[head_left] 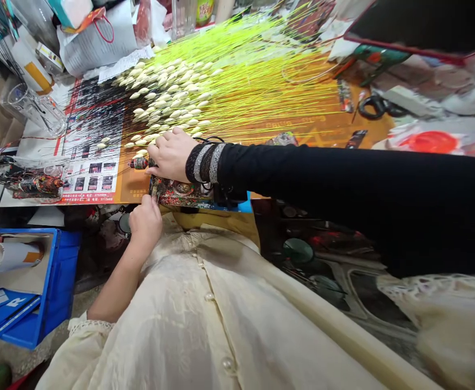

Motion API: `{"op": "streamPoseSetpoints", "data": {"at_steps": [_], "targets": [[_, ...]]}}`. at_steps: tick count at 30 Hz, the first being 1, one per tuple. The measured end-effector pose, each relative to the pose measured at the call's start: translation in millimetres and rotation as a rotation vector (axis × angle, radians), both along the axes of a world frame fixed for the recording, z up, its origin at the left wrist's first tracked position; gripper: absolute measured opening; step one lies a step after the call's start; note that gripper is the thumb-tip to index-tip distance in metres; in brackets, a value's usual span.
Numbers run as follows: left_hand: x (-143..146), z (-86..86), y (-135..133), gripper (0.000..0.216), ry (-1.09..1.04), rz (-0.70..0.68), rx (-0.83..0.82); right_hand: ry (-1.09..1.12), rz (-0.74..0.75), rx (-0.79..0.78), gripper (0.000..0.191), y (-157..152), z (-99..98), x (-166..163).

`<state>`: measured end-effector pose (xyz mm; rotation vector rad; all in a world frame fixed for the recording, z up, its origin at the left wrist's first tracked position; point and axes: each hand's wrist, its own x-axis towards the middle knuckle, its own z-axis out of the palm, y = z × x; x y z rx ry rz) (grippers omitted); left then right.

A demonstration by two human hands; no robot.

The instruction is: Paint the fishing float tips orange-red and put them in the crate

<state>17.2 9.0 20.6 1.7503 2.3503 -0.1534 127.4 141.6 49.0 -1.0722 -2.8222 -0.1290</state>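
My right hand point(174, 154), in a black sleeve with a banded cuff, is curled down over the table's front edge area. A short paint-spattered cylinder point(140, 163) pokes out to the left from under its fingers and thumb; what the fingers grip is hidden. Just below, at the table edge, my left hand point(145, 221) is closed in a pinch against a paint-crusted block point(155, 187); anything between its fingertips is too small to make out. Beyond my right hand lie many fishing floats point(172, 97), with cream spindle bodies, black stems and yellow-green tips.
A paint-caked device point(38, 183) lies at the left, near a glass mug point(38, 108). Below it stands a blue crate point(64, 265). Black-handled scissors point(373, 107) and a red lid-like disc point(434, 142) lie at the right, under a dark screen point(428, 24).
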Motion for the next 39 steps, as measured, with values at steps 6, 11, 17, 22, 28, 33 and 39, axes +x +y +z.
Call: {"op": "streamPoseSetpoints", "data": {"at_steps": [6, 11, 17, 22, 28, 33, 39], "targets": [[-3.8, -6.5, -5.9, 0.036, -0.052, 0.000, 0.036, 0.002, -0.003, 0.008, 0.054, 0.9, -0.8, 0.0], [-12.3, -13.1, -28.7, 0.036, -0.217, -0.051, 0.061, -0.017, 0.009, -0.001, 0.055, 0.4, 0.8, 0.2], [-18.0, -8.9, -22.9, 0.037, -0.186, -0.030, 0.143, -0.013, 0.000, 0.014, 0.057, 1.4, -1.3, 0.2], [-8.7, 1.8, 5.2, 0.036, -0.002, -0.033, 0.014, -0.026, -0.013, -0.007, 0.056, 0.1, 1.9, -0.3], [-1.2, 8.9, 10.3, 0.036, 0.088, -0.056, -0.029, -0.026, -0.006, -0.034, 0.053, 0.4, 5.2, -0.2], [-6.3, 14.0, 14.5, 0.037, 0.106, -0.117, -0.067, -0.023, 0.008, -0.031, 0.053, 1.4, 3.8, 0.3], [-15.1, 13.1, 16.7, 0.036, 0.104, -0.197, -0.063, -0.014, 0.015, -0.008, 0.054, 2.2, 2.1, 0.6]]}}
